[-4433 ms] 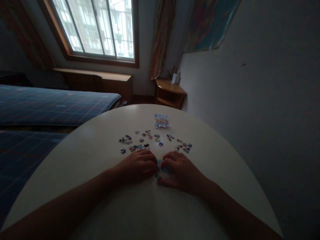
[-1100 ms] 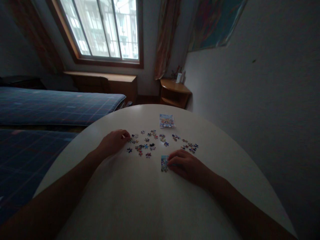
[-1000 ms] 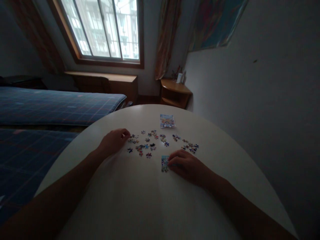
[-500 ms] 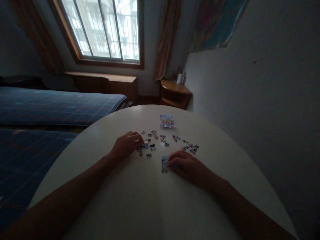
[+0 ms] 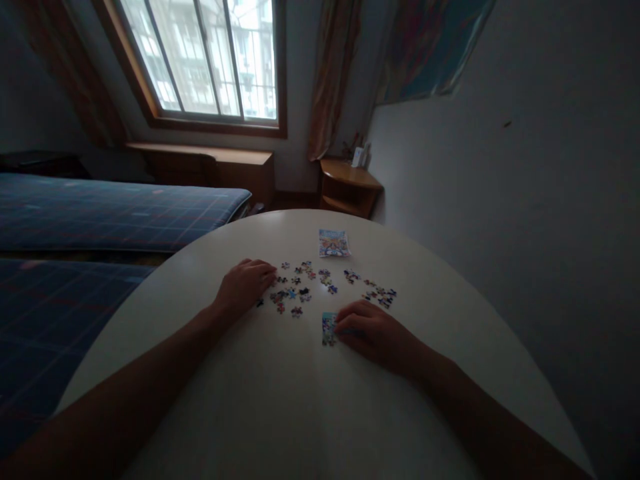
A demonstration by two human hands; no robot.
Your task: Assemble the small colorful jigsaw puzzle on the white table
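- on my head-camera feed, a partly joined, blue-green block of small jigsaw pieces (image 5: pixel 328 329) lies flat on a round, glossy white table (image 5: pixel 300 413).
- just right of the block, i see the right hand (image 5: pixel 373 327), its fingers curved and drawn narrow, the tips covering the block's right side; i cannot tell whether they grip it.
- beyond the block and to its left, the left hand (image 5: pixel 245 287) is low at the table, fingers bent and close together; i cannot tell whether a piece is between them.
- beside that hand, beyond the block and mostly to its left, loose multicoloured jigsaw pieces (image 5: pixel 292 293) lie scattered, some crowded together.
- beyond the block and to its right, a smaller cluster of dark-blue, white and orange pieces (image 5: pixel 385 301) lies near the right hand.
- farther beyond the block, a squarish, blue-and-orange printed sheet (image 5: pixel 334 244) lies on the table, its print too small for me to read.
- well beyond the block and to its left, a blue plaid mattress (image 5: pixel 120 213).
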